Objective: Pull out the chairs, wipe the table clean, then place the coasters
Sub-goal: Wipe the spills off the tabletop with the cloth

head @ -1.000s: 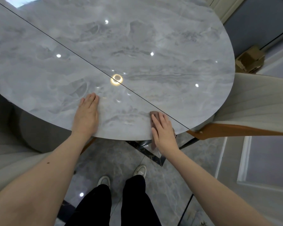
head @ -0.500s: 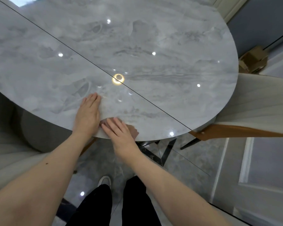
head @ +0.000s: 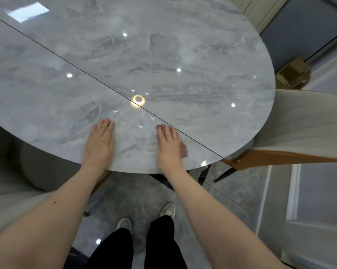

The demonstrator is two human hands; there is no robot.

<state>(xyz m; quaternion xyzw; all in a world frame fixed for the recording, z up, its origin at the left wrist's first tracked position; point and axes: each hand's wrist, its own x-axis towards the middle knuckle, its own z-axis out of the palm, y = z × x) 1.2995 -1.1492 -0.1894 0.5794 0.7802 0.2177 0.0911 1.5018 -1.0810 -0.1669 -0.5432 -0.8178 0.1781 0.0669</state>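
wiping step in hand. right hand (head: 168,143) flat, fingers straight, pressing brown cloth (head: 183,149) on table (head: 183,55), lower centre of frame near edge. left hand (head: 99,142) flat, bracing, holding nothing. next: sweep cloth over unwiped far top. coasters not in view.

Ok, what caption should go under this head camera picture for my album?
Right hand presses a brown cloth flat on the marble table; left hand rests beside it.
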